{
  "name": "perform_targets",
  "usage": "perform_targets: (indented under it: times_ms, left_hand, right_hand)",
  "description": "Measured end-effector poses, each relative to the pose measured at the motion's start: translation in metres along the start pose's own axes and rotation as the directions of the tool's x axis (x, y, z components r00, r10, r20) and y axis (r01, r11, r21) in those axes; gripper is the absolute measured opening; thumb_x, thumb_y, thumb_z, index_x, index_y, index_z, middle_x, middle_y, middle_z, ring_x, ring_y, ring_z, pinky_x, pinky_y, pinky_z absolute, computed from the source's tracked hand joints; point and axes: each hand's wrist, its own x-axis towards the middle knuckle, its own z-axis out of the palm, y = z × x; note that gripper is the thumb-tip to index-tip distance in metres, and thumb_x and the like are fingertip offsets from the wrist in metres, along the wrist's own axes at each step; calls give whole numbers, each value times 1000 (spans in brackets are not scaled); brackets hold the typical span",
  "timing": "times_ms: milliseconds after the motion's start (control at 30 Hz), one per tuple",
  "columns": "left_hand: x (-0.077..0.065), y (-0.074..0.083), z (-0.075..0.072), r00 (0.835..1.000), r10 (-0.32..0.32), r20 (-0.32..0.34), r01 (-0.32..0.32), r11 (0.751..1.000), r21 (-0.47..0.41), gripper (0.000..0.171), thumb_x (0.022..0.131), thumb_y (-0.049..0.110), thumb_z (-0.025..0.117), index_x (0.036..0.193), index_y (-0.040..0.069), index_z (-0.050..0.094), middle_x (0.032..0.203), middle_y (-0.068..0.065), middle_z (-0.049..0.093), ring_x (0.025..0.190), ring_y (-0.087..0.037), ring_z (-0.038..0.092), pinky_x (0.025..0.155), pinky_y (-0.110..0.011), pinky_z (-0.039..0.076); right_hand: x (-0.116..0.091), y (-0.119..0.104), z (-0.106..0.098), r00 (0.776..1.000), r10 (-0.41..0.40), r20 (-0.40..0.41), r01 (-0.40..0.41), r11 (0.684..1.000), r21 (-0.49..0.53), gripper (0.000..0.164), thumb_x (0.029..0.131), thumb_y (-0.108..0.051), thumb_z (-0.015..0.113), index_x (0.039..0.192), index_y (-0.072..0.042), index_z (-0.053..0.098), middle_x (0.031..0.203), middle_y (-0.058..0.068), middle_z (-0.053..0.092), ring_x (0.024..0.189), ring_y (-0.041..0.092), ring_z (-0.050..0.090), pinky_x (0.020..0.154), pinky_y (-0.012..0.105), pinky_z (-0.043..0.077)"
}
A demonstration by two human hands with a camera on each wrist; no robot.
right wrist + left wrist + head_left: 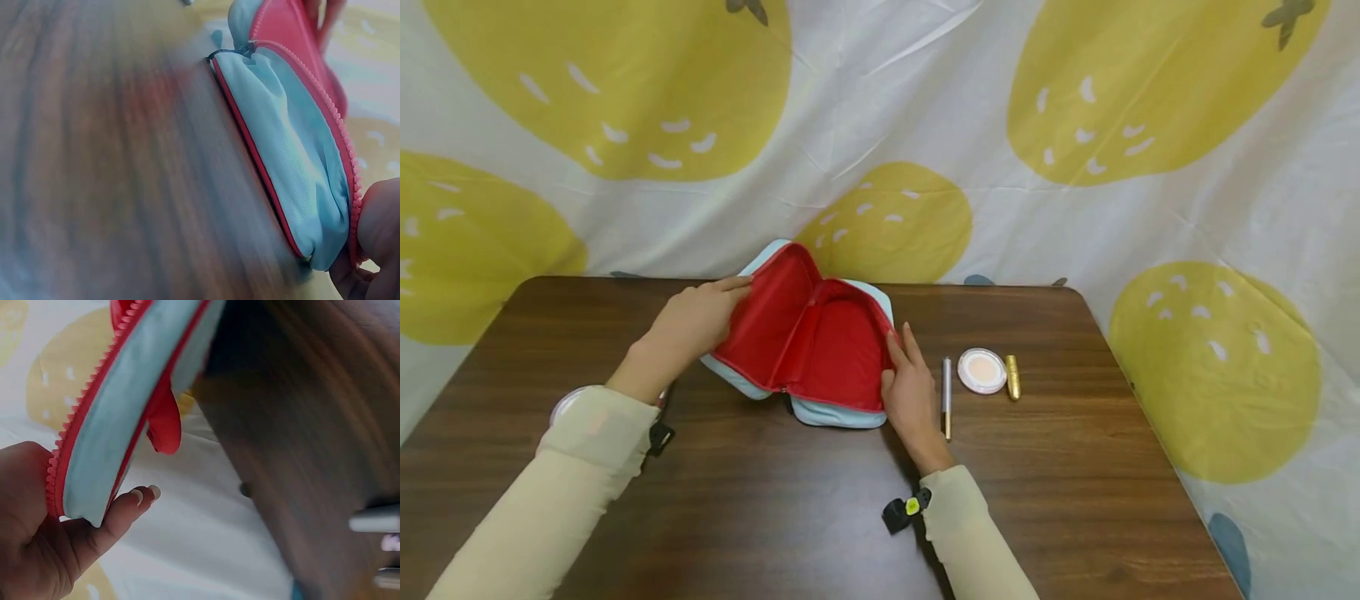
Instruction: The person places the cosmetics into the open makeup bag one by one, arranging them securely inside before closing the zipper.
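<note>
A light-blue zip pouch (pixel 842 354) with a red lining lies spread open near the back of the table, its left half tilted up. My left hand (pixel 696 318) holds the outer edge of that raised half; in the left wrist view, the thumb and fingers lie on either side of the pouch's wall (pixel 115 406). On the other side, my right hand (pixel 913 400) grips the edge of the right half. The right wrist view shows its fingers pinching the red zipper edge (pixel 350 181) at the pouch's corner. Only red lining shows inside.
Right of the pouch lie a slim silver-and-gold tube (pixel 947 398), a round compact (pixel 982 371) and a short gold tube (pixel 1013 377). A round item (pixel 563 403) is partly hidden by the left sleeve. A patterned cloth (pixel 880 108) hangs behind the wooden table (pixel 805 508).
</note>
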Motion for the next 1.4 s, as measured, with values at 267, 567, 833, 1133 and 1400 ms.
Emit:
perform_targets:
  times_ms: [267,567,833,1133,1400]
  left_hand:
    - [-20,-16,20,994,-110,-29,104,981,-163,48,84,-5,43,130,-6,53,138,-19,49,100,-43,58,68,-50,49]
    - [-43,-10,46,962,-272,23,269,930,-251,50,83,-1,43,131,-1,56,137,-15,51,77,-43,60,54,-50,46]
    - [-47,9,72,930,-367,-5,357,907,-223,46,88,7,42,130,4,58,133,-14,55,84,-49,61,58,-58,47]
    - [-46,18,92,909,-409,-86,379,893,-242,46,85,4,40,126,5,62,134,-8,55,94,-47,60,67,-59,48]
    - [-46,15,92,890,-449,-72,413,864,-289,44,88,6,41,127,8,61,134,-10,55,98,-49,50,73,-63,42]
  right_hand:
    - [1,2,-2,999,-29,-46,30,999,27,53,77,9,50,130,4,55,139,18,48,118,33,54,79,44,51]
    - [-4,2,-8,997,-14,-71,21,995,93,51,76,13,54,126,8,57,127,24,56,114,37,56,92,45,46]
    - [-8,12,-16,1000,-5,-24,6,997,82,50,76,11,52,125,10,57,126,26,56,113,38,56,91,46,46]
    - [-7,15,-17,1000,5,2,-5,997,74,50,78,10,51,128,9,54,127,26,55,115,38,54,93,45,44]
    - [-2,18,-15,1000,-9,-9,10,992,125,50,78,10,51,128,9,54,126,26,55,115,38,54,94,45,44]
